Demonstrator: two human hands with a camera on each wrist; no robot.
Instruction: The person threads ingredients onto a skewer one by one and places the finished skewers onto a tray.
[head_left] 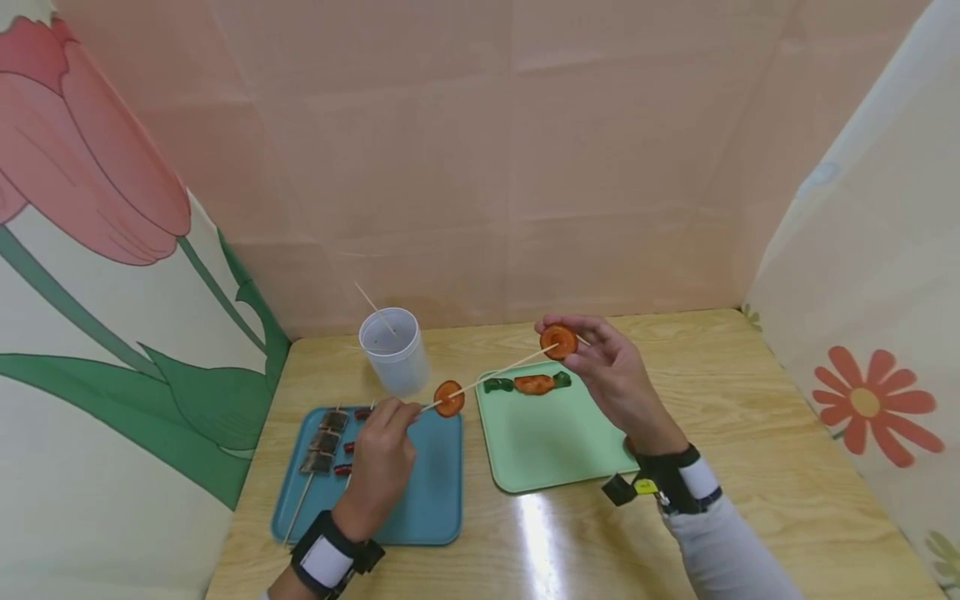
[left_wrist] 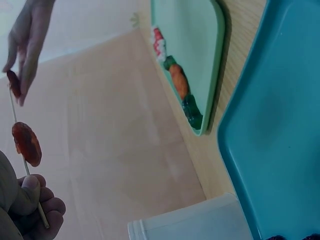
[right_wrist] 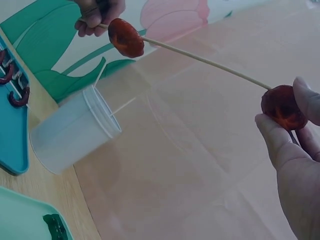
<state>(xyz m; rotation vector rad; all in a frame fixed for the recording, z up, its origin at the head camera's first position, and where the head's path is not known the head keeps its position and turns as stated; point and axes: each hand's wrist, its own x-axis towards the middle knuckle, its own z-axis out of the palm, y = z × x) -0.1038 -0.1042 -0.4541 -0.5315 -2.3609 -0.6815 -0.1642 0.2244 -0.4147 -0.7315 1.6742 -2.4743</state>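
My left hand grips the lower end of a thin wooden skewer, held up over the trays. A round orange-red slice is threaded just beyond those fingers. Toward the skewer's other end, my right hand pinches a second orange-red slice between thumb and fingers. The skewer runs through this slice, and its tip shows past it in the head view. Below lies a light green tray bearing dark green pieces and an orange piece along its far side.
A blue tray on the left carries a skewer of dark grey pieces and dark red curled pieces, partly behind my left hand. Behind it stands a translucent white cup with a skewer leaning inside. Fabric walls border the wooden table.
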